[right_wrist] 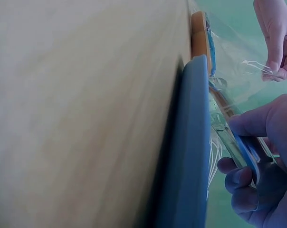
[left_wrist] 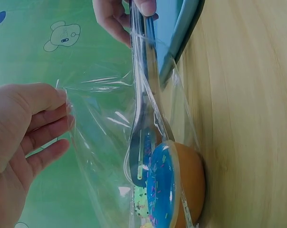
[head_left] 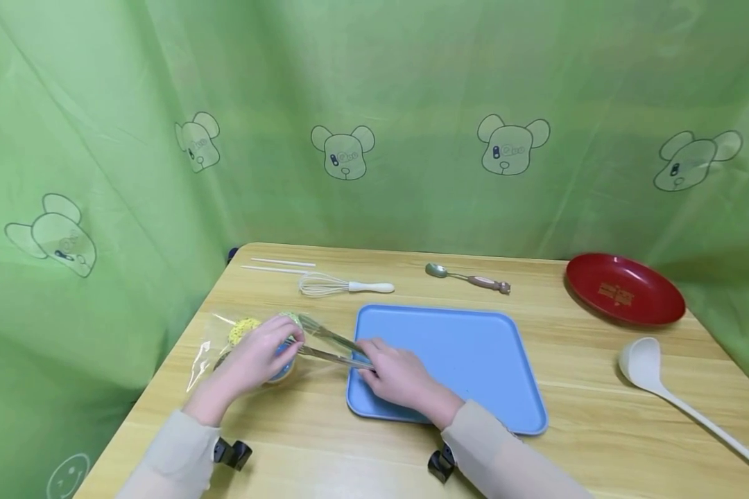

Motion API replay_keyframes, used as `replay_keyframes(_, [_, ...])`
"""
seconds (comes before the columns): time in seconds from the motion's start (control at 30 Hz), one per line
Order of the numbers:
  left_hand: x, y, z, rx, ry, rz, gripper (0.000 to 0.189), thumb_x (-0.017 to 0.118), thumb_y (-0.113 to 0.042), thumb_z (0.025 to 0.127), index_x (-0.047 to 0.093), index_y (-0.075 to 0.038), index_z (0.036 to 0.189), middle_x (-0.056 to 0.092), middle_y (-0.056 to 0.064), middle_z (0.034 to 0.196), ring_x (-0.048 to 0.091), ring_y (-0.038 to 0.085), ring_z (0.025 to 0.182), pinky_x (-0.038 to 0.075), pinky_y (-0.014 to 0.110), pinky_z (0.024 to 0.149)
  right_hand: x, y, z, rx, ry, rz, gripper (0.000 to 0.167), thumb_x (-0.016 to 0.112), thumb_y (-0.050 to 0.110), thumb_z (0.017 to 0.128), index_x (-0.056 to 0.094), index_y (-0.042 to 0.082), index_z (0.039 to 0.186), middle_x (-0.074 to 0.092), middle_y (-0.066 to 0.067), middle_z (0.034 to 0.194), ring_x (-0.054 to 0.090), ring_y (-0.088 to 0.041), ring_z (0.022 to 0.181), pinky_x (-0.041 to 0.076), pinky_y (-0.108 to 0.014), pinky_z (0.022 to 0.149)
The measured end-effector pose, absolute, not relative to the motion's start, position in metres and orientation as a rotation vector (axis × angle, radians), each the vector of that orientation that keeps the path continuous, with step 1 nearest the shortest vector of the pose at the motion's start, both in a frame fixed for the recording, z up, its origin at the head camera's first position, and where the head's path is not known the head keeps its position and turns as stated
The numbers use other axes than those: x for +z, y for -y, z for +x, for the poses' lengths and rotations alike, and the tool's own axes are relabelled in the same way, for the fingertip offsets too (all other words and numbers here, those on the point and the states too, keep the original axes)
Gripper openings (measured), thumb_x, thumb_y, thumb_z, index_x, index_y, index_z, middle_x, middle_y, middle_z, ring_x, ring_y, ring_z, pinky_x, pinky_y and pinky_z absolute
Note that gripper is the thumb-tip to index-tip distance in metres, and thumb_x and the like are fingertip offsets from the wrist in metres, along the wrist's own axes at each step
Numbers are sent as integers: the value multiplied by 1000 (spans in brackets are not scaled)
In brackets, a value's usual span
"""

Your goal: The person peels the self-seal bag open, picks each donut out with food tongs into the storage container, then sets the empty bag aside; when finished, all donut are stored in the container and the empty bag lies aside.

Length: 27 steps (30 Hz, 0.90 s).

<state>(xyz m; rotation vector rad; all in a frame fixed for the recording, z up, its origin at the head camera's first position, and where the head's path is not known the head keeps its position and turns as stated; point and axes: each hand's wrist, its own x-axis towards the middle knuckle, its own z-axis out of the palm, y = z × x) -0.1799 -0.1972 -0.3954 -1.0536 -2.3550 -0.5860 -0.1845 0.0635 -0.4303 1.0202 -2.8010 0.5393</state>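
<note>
My left hand [head_left: 259,353] pinches the edge of a clear plastic bag [left_wrist: 98,137] and lifts it between thumb and fingers. Inside the bag lie toy doughnuts: a blue-topped doughnut with sprinkles [left_wrist: 160,183], a yellow doughnut [head_left: 242,328], a green doughnut [left_wrist: 140,202] and a dark one partly hidden by my left wrist. My right hand [head_left: 396,373] grips metal tongs [head_left: 333,357] over the left edge of the blue tray [head_left: 449,360]. The tongs' arms stand apart, their far ends inside the bag beside the blue-topped doughnut; whether they touch it I cannot tell.
Behind the bag lie two white sticks [head_left: 281,269] and a whisk [head_left: 349,285]. A spoon [head_left: 474,279] lies beyond the tray. On the right are a red oval plate [head_left: 649,294] and a white ladle [head_left: 643,364]. A green curtain [head_left: 412,208] hangs behind the wooden table [head_left: 324,443].
</note>
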Motion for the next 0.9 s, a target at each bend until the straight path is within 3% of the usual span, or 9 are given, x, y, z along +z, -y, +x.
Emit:
replay_keyframes(0.4, [-395, 199, -179, -581, 2388, -1000, 12, 71, -2, 77, 64, -7, 85, 61, -2, 88, 58, 14, 87, 53, 27, 75, -429, -74, -182, 574, 2765, 1022, 41, 61, 24, 90, 52, 8, 127, 58, -7, 121, 61, -23, 97, 54, -40, 71])
replay_keyframes(0.9, [-398, 200, -181, -574, 2406, -971, 13, 69, 2, 76, 62, -8, 82, 60, -2, 87, 57, 14, 84, 52, 29, 74, -428, -114, -158, 598, 2702, 990, 42, 65, 21, 87, 52, 8, 125, 60, -6, 117, 63, -20, 89, 54, -37, 68])
